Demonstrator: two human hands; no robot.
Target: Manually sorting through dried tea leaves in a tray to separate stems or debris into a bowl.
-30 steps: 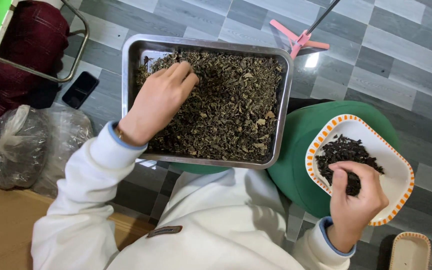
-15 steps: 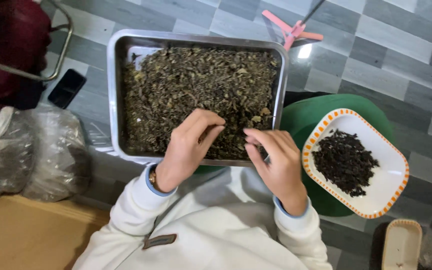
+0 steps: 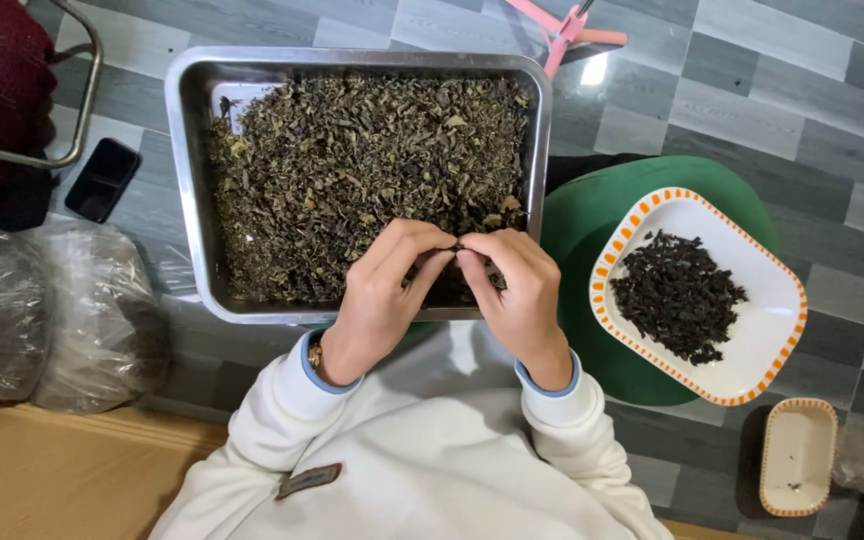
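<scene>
A steel tray (image 3: 188,190) holds a heap of dried olive-brown leaves (image 3: 352,160). Over its near edge, my left hand (image 3: 387,295) and my right hand (image 3: 517,290) meet fingertip to fingertip, pinching one small dark leaf piece (image 3: 458,246) between them. To the right, a white square dish with an orange-dashed rim (image 3: 772,340) carries a pile of darker sorted pieces (image 3: 677,295). It rests on a green round stool (image 3: 592,240).
A black phone (image 3: 102,180) lies on the grey tiled floor left of the tray. Two tied plastic bags (image 3: 47,310) sit at the left. A small empty dish (image 3: 797,455) is at the lower right, and a pink tool (image 3: 562,28) lies beyond the tray.
My right hand left the white dish and came over to the tray's near edge. My left hand drew back from the tray's far corner. Both now pinch one piece together.
</scene>
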